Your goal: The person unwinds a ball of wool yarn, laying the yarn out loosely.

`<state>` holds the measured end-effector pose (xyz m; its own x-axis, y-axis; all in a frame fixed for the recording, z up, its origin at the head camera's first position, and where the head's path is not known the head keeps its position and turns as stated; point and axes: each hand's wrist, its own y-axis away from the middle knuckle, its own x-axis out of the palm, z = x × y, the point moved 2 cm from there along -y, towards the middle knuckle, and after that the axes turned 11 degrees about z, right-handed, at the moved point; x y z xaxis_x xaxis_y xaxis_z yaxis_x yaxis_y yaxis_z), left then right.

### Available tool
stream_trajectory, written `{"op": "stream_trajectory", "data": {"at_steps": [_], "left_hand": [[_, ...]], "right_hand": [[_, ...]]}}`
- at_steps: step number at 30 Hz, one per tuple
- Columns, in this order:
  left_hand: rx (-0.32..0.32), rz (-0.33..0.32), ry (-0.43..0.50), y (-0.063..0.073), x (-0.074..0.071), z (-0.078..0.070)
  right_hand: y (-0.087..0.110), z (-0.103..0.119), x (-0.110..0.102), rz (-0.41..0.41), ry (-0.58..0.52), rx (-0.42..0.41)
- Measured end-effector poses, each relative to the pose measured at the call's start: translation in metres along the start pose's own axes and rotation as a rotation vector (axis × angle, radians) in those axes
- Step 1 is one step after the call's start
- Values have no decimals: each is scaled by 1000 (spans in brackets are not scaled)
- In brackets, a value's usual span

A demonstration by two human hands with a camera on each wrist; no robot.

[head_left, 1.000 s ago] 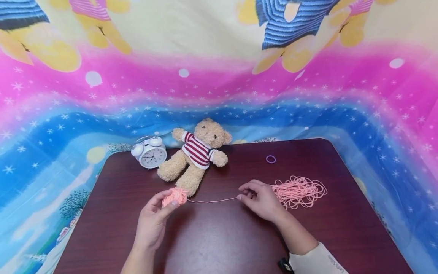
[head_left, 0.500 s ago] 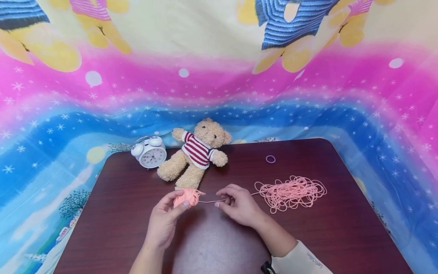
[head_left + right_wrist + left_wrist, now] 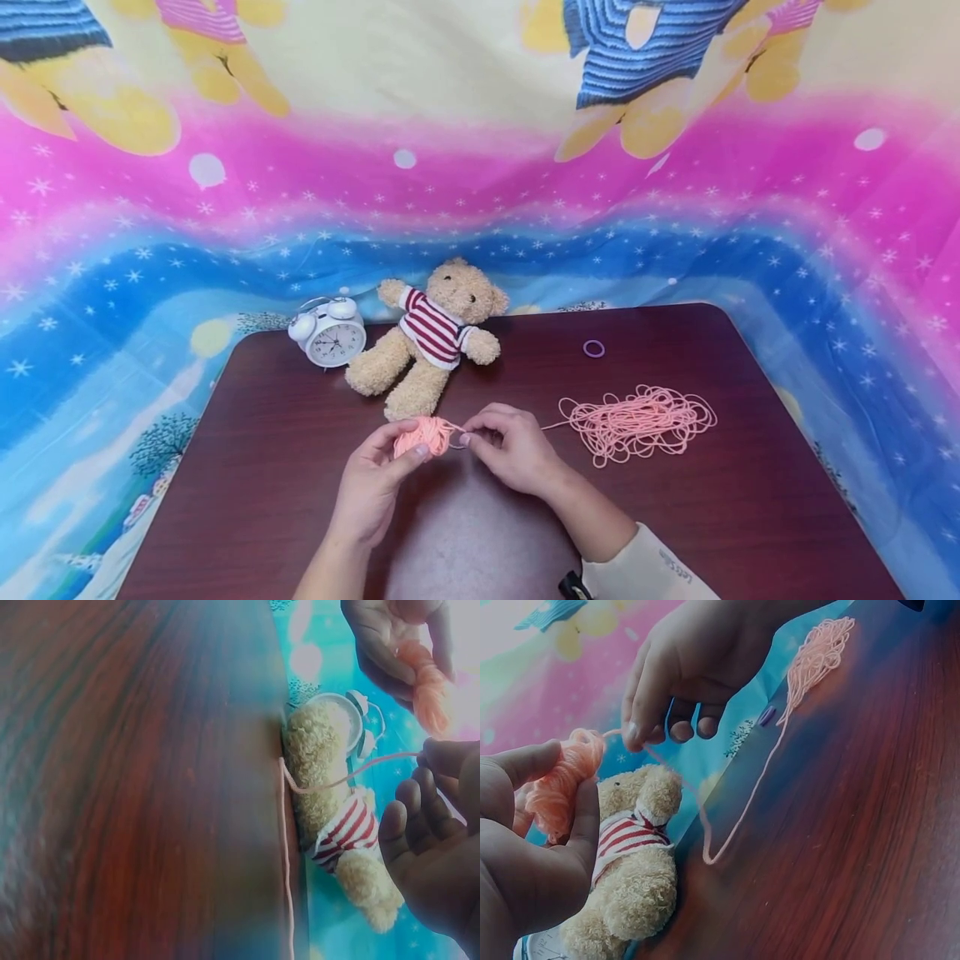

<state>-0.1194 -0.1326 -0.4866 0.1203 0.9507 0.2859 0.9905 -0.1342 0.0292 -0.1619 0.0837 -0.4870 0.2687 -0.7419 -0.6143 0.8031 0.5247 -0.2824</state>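
Yarn ball over table, near bear, gripped by our left hand. Our right hand, pinching strand, has come closer to ball; we judge winding under way. Loose yarn lies right.

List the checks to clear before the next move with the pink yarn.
1. Left grip holding the yarn bundle: ok.
2. Right grip pinching the strand: ok.
3. Strand slack toward the loose pile: ok, it droops in the left wrist view.
4. Loose pile free of tangles: cannot tell, loops overlap.
5. Yarn bundle not touching the teddy bear: cannot tell, they overlap in view.
6. Purple ring apart from the loose pile: ok.
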Motion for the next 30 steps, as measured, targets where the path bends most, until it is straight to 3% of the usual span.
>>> {"op": "stream_trajectory", "data": {"at_steps": [19, 30], "left_hand": [[12, -35, -15, 2, -24, -8], [31, -13, -24, 3, -32, -9]], "right_hand": [[23, -25, -41, -20, 67, 106], [27, -29, -66, -49, 92, 108]]}}
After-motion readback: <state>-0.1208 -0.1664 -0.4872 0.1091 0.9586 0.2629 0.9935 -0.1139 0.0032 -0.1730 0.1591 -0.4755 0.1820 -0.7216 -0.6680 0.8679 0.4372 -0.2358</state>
